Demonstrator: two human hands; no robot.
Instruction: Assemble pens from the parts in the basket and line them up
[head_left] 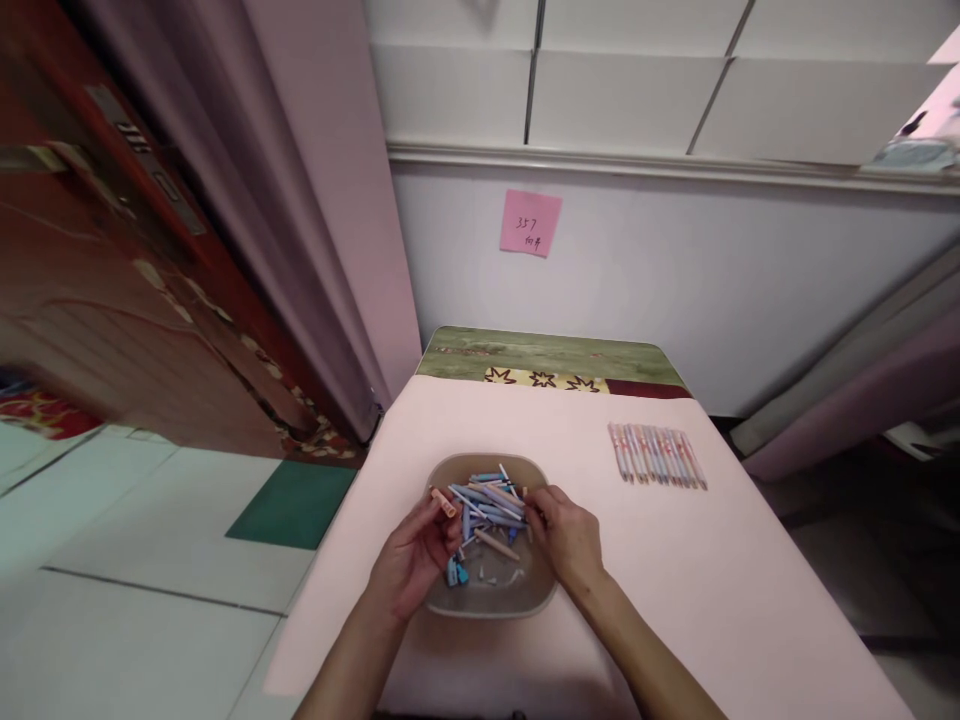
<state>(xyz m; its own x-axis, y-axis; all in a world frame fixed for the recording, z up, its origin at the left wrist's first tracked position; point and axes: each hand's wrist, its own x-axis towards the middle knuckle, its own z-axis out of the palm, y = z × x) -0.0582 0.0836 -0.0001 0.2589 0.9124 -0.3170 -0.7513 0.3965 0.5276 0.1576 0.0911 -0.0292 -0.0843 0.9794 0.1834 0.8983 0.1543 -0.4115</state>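
Observation:
A tan square bowl [456, 468] sits on the pale pink table [720, 600], filled with several loose pen parts [487, 500] in blue, pink and white. My left hand [416, 560] is at the bowl's left rim, its fingers pinched on a small orange pen piece [445, 501]. My right hand [566, 535] reaches into the bowl's right side, fingers curled among the parts; what they hold is hidden.
A neat row of several assembled pens [658, 455] lies on the table to the far right. A pink sticky note [530, 222] hangs on the white wall behind. A curtain [300, 200] and a red door [97, 300] stand at the left.

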